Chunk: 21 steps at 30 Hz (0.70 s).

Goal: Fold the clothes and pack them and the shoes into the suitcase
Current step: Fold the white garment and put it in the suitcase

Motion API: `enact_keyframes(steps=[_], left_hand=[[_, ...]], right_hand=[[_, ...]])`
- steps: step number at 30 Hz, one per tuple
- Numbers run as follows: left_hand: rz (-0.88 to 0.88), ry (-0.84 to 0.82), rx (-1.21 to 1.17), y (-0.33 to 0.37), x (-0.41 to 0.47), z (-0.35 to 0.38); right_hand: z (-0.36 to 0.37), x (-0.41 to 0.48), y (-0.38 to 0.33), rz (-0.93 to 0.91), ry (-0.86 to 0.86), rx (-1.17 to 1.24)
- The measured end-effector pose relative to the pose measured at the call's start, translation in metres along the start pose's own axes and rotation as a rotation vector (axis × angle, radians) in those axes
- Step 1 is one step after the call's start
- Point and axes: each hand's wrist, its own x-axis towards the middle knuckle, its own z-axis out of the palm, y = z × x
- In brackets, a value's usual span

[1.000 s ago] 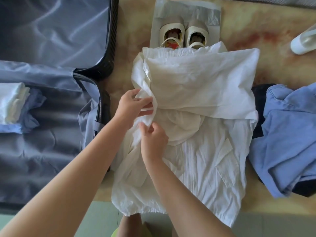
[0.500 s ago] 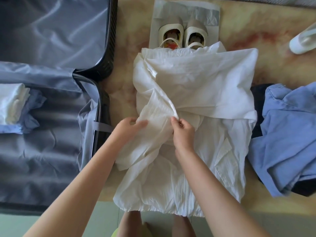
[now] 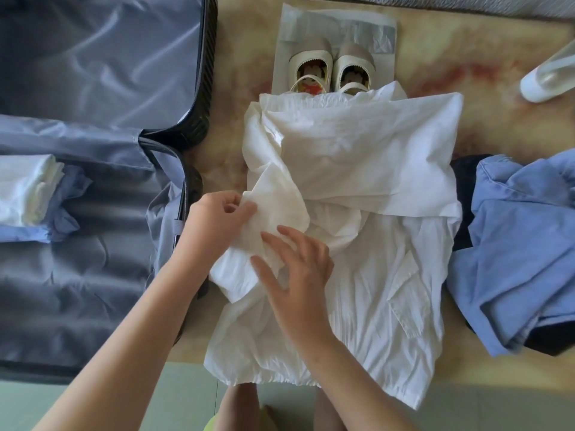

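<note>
I find the shirt (image 3: 357, 244) at centre frame on the floor, half folded, its top doubled down over the body. I judge it light, thin and limp: it will slump and crease, and holds no fold unless pressed flat. It is best taken at a seam, cuff or folded edge.

The left hand (image 3: 214, 222) has a narrow grip, pinching the bunched sleeve at the shirt's left edge. The right hand (image 3: 298, 269) grips nothing. Its fingers are spread straight over the cloth below that sleeve; I cannot tell whether they press.

The suitcase (image 3: 93, 290) lies open at left and holds a folded stack (image 3: 28, 191), white on blue. The shoes (image 3: 333, 66) stand paired on a grey bag (image 3: 367, 29) at top centre. Blue clothes (image 3: 522, 250) lie unfolded at right.
</note>
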Motion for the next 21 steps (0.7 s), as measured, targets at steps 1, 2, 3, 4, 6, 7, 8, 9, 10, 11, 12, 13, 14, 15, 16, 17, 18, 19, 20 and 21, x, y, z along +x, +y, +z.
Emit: enact_keyframes(steps=[1, 2, 3, 4, 6, 7, 8, 9, 10, 11, 12, 13, 14, 15, 16, 17, 18, 19, 20, 21], left_hand=[[-0.022, -0.027, -0.063, 0.002, -0.002, -0.001], [-0.05, -0.066, -0.161, 0.004, -0.003, -0.001], [-0.082, -0.113, -0.276, 0.007, -0.005, -0.001], [-0.125, -0.157, -0.381, 0.01, -0.007, 0.0], [-0.216, -0.225, -0.536, 0.015, -0.012, 0.005], [-0.252, -0.249, -0.575, 0.017, -0.014, 0.008], [-0.286, -0.266, -0.61, 0.019, -0.016, 0.013], [-0.329, -0.279, -0.658, 0.021, -0.017, 0.017], [-0.381, -0.296, -0.725, 0.023, -0.019, 0.021], [-0.439, -0.315, -0.804, 0.026, -0.02, 0.025], [-0.49, -0.333, -0.879, 0.028, -0.022, 0.029], [-0.523, -0.35, -0.937, 0.031, -0.023, 0.033], [-0.543, -0.367, -0.977, 0.033, -0.023, 0.036], [-0.56, -0.388, -1.009, 0.036, -0.025, 0.039], [-0.575, -0.416, -1.033, 0.038, -0.027, 0.042], [-0.588, -0.441, -1.047, 0.039, -0.028, 0.045], [-0.598, -0.46, -1.056, 0.039, -0.029, 0.047], [-0.603, -0.475, -1.073, 0.039, -0.03, 0.049], [-0.6, -0.489, -1.093, 0.039, -0.031, 0.05], [-0.585, -0.497, -1.104, 0.039, -0.031, 0.049]], right_hand=[[0.001, -0.001, 0.001, 0.008, -0.019, -0.029], [0.002, 0.0, 0.004, 0.029, 0.0, -0.039], [0.002, 0.003, 0.009, 0.06, 0.045, -0.052], [0.0, 0.006, 0.013, 0.1, 0.093, -0.074], [-0.009, 0.012, 0.018, 0.156, 0.183, -0.095], [-0.014, 0.013, 0.018, 0.159, 0.233, -0.096], [-0.019, 0.011, 0.018, 0.148, 0.278, -0.101], [-0.023, 0.009, 0.016, 0.123, 0.3, -0.11], [-0.026, 0.006, 0.015, 0.094, 0.293, -0.111], [-0.027, 0.002, 0.015, 0.075, 0.26, -0.082], [-0.027, -0.001, 0.016, 0.091, 0.2, -0.012], [-0.028, -0.004, 0.014, 0.14, 0.126, 0.086], [-0.028, -0.008, 0.013, 0.211, 0.051, 0.18], [-0.029, -0.01, 0.011, 0.279, -0.016, 0.257], [-0.028, -0.012, 0.012, 0.335, -0.066, 0.324], [-0.027, -0.013, 0.012, 0.383, -0.091, 0.392], [-0.025, -0.014, 0.013, 0.415, -0.079, 0.452], [-0.024, -0.013, 0.015, 0.442, -0.035, 0.496], [-0.023, -0.012, 0.017, 0.467, 0.037, 0.518], [-0.023, -0.009, 0.018, 0.488, 0.126, 0.513]])
